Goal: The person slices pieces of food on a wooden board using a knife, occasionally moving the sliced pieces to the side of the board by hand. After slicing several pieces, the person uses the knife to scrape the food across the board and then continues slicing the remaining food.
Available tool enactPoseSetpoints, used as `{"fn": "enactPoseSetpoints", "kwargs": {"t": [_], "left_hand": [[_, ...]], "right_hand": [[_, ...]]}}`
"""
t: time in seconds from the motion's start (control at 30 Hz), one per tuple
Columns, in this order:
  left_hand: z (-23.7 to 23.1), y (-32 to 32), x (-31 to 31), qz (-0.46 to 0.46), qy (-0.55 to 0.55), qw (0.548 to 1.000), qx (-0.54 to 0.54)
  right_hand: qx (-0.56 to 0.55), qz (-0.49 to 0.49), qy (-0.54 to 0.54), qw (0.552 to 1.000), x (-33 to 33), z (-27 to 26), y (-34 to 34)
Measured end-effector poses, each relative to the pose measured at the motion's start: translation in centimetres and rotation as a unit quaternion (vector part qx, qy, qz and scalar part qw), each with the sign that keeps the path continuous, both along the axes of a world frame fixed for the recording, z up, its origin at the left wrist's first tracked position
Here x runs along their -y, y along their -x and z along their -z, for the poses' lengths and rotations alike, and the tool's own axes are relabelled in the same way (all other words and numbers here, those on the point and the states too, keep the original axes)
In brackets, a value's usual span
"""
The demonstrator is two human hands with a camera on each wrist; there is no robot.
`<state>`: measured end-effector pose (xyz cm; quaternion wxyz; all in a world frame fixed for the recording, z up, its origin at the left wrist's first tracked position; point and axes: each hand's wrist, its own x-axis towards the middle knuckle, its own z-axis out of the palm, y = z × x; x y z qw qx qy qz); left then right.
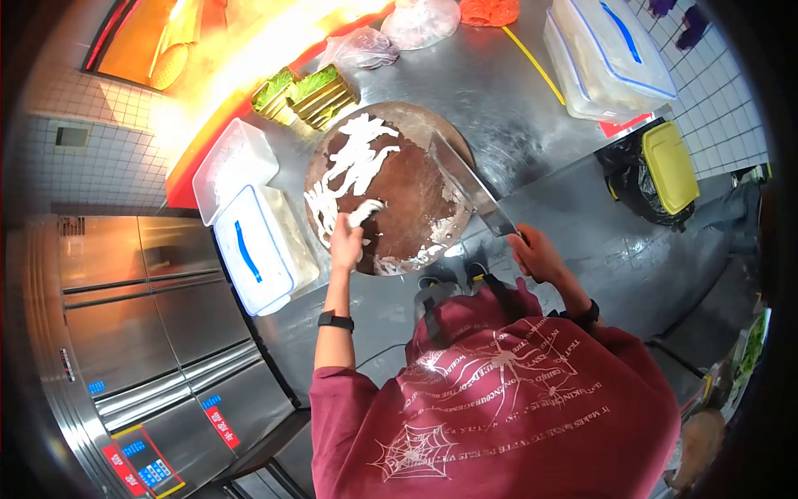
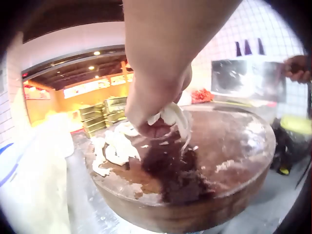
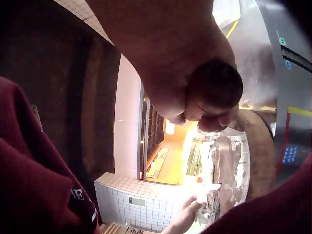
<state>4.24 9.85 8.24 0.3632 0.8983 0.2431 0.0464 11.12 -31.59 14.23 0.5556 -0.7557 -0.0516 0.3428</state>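
Seemingly arranging white strips [image 1: 359, 175] for cutting: pinching one piece [image 1: 366, 211] over the round chopping block [image 1: 416, 187] with the left hand [image 1: 345, 241], gripping a cleaver [image 1: 473, 187] in the right hand [image 1: 540, 254]; next, probably needing to lay that piece flat

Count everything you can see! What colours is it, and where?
Table: one, silver, top middle
Chopping block: one, brown, on the table
White strips: several, white, mostly block's left side
Knife: one, silver, across block's right edge
Lidded boxes: at least two, clear, table's left and right
Tub: one, clear, behind left box
Tray stacks: two, golden, behind block
Leaves: several, green, atop trays
Bags: three, two pale, one red, table's back
Bin: one, yellow-lidded, right of table
Metal doors: several, silver, lower left
Shirt: one, maroon, bottom
Wristbands: two, black, one per arm
Left hand: one, bare, pinching a strip
Right hand: one, bare, gripping the knife
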Motion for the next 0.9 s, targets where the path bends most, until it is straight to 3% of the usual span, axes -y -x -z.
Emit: {"fn": "enactPoseSetpoints", "kwargs": {"t": [0.1, 0.2, 0.27, 0.3, 0.33, 0.37, 0.4, 0.43, 0.57, 0.67, 0.77, 0.83, 0.9], "left_hand": [[-0.4, 0.4, -4.1, -0.134, 0.224, 0.963, 0.062], [-1.2, 0.0, -6.3, -0.176, 0.252, 0.942, 0.134], [-1.2, -0.5, -7.2, -0.168, 0.209, 0.954, 0.134], [1.9, -0.4, -9.3, -0.150, 0.050, 0.983, 0.097], [2.1, -0.5, -9.5, -0.149, 0.049, 0.983, 0.098], [2.4, -0.4, -9.5, -0.131, 0.045, 0.990, 0.008], [2.1, -0.5, -9.0, -0.111, 0.041, 0.990, -0.083], [1.7, -0.5, -8.5, -0.107, 0.042, 0.990, -0.083], [-1.9, -0.4, -6.5, -0.115, -0.240, 0.950, -0.163], [-2.7, -1.9, -6.3, -0.108, -0.312, 0.940, -0.090], [-1.4, -5.0, -4.4, 0.028, -0.269, 0.961, 0.056], [0.1, -7.4, -2.0, 0.096, -0.236, 0.965, 0.054], [1.3, -9.4, 0.5, 0.108, -0.266, 0.958, 0.019]], "right_hand": [[0.012, -0.003, 0.008, 1.000, -0.1, 0.2, -0.1], [0.020, -0.005, 0.006, 1.000, -0.6, 0.1, -0.1], [0.021, -0.018, 0.027, 0.999, -1.0, -0.5, -0.3], [0.023, -0.016, 0.026, 0.999, -1.1, -0.6, -0.3], [0.033, -0.023, 0.031, 0.999, -1.2, -0.6, -0.2], [0.043, -0.030, 0.037, 0.998, -1.3, -0.6, -0.1], [0.044, -0.028, 0.039, 0.998, -1.2, -0.4, 0.0], [0.043, -0.032, 0.039, 0.998, -1.1, -0.1, 0.1], [0.031, -0.028, 0.052, 0.998, -0.8, 0.0, 0.7], [0.045, -0.028, 0.051, 0.997, -0.4, 0.9, 0.9], [0.028, -0.016, 0.051, 0.998, -0.4, 0.3, 1.0], [0.019, -0.008, 0.052, 0.998, -0.3, 0.7, 1.2], [0.018, 0.002, 0.060, 0.998, -0.4, 0.7, 1.5]]}}
